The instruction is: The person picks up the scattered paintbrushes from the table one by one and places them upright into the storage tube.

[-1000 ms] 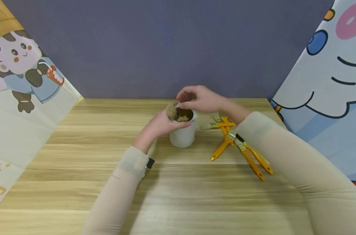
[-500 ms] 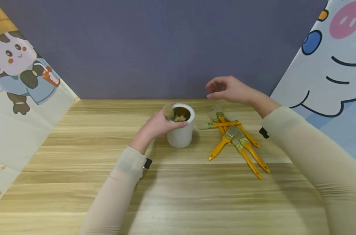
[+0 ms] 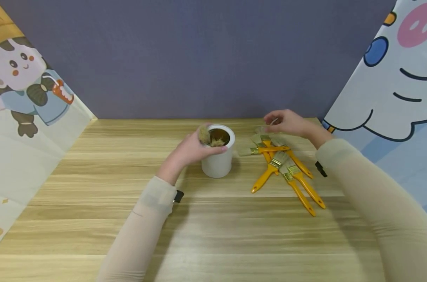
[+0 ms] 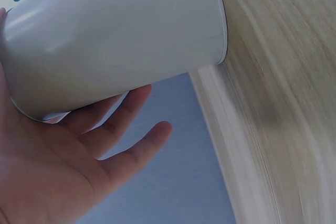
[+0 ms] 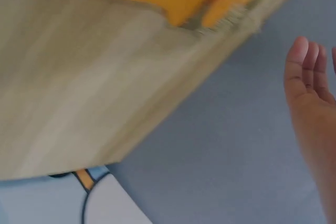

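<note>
In the head view my left hand [image 3: 190, 150] grips a white cylindrical container [image 3: 217, 164] near its rim, thumb across the near side. The container stands upright on the table; its inside looks brown. A tan bristle tuft [image 3: 204, 135] pokes above the rim by the hand, and a second tuft sits inside. The left wrist view shows fingers [image 4: 121, 119] along the container's wall. My right hand [image 3: 287, 122], fingers loosely bent and holding nothing, hovers over the far end of a pile of paintbrushes with yellow handles [image 3: 264, 182] and pale bristles.
The brushes lie crossed over one another on the wood-grain table [image 3: 213, 235], right of the container. A dark grey-blue panel [image 3: 206, 58] rises behind the table's back edge. Panels with cartoon prints [image 3: 386, 90] stand at both sides.
My right hand has left the container's mouth, moved right, then come down over the brushes. The left hand keeps its hold on the container, which has stayed in place.
</note>
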`<state>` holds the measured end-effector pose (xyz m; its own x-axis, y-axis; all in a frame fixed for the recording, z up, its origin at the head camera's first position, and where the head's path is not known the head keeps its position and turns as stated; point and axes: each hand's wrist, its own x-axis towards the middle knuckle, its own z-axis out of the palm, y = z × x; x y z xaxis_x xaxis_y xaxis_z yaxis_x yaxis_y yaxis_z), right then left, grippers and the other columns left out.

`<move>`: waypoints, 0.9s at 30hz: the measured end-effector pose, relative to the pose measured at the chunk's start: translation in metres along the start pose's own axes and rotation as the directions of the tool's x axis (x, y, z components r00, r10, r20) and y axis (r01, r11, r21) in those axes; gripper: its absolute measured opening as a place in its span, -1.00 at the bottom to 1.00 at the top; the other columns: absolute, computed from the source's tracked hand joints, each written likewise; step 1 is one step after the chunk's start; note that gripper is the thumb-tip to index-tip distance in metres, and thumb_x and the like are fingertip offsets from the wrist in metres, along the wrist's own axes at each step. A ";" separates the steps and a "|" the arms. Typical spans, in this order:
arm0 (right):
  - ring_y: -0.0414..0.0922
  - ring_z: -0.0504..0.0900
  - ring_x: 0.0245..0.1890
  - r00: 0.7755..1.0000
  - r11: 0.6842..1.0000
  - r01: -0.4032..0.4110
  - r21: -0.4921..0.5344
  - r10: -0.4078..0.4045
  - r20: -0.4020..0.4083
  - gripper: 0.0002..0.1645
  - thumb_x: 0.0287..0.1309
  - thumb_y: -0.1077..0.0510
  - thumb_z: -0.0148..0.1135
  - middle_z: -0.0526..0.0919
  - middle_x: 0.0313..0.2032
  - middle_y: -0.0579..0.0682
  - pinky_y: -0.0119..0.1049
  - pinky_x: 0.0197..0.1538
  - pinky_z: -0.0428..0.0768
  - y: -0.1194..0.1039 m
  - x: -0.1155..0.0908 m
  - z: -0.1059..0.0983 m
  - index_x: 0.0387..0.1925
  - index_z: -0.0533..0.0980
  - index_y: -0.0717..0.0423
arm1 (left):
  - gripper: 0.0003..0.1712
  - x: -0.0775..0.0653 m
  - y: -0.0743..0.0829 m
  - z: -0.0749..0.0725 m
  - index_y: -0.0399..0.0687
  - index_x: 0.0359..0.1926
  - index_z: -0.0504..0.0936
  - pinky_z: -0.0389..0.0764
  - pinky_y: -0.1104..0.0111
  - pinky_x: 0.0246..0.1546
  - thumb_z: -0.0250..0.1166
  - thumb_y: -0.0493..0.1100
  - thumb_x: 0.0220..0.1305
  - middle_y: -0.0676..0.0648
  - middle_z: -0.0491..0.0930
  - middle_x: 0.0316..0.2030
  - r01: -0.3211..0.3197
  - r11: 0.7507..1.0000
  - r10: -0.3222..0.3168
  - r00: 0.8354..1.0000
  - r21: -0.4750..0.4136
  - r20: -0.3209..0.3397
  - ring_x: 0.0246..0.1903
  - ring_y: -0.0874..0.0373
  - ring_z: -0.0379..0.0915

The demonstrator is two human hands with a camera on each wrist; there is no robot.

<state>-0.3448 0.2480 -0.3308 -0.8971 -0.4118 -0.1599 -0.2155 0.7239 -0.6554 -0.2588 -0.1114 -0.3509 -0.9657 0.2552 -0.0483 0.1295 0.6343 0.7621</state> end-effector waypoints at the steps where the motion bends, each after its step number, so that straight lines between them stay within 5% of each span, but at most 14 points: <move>1: 0.10 0.60 0.27 1.000 1.000 0.000 0.012 0.000 0.009 -0.37 0.47 -0.07 0.36 0.56 0.33 0.22 0.16 0.27 0.63 0.004 0.001 0.003 0.42 0.48 0.08 | 0.29 0.000 0.000 0.000 0.45 0.62 0.18 0.61 -0.12 0.31 0.58 0.55 -0.06 -0.11 0.53 0.42 -0.001 1.000 0.001 1.000 0.000 0.000 0.38 -0.13 0.51; 17: 0.08 0.62 0.20 0.995 1.000 0.013 0.004 -0.013 0.102 -0.43 0.39 0.05 0.44 0.64 0.28 0.16 0.03 0.23 0.64 0.015 0.010 0.041 0.35 0.58 0.10 | 0.31 -0.001 0.002 0.001 0.46 0.64 0.16 0.61 -0.15 0.31 0.57 0.58 -0.08 -0.09 0.49 0.45 0.017 1.000 -0.017 1.000 -0.012 0.016 0.40 -0.14 0.48; 27: 0.01 0.61 -0.04 0.990 0.996 0.067 -0.057 -0.059 0.125 -0.45 0.33 0.08 0.50 0.70 0.03 0.17 -0.19 -0.03 0.61 0.012 0.011 0.051 0.26 0.62 0.20 | 0.33 -0.003 0.005 -0.001 0.42 0.66 0.12 0.58 -0.14 0.34 0.58 0.54 -0.05 -0.11 0.48 0.46 0.022 0.999 -0.022 1.000 -0.023 0.011 0.41 -0.14 0.47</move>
<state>-0.3378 0.2238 -0.3784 -0.8274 -0.5200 -0.2120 -0.2966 0.7252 -0.6214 -0.2558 -0.1096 -0.3468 -0.9658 0.2490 -0.0722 0.1027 0.6232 0.7753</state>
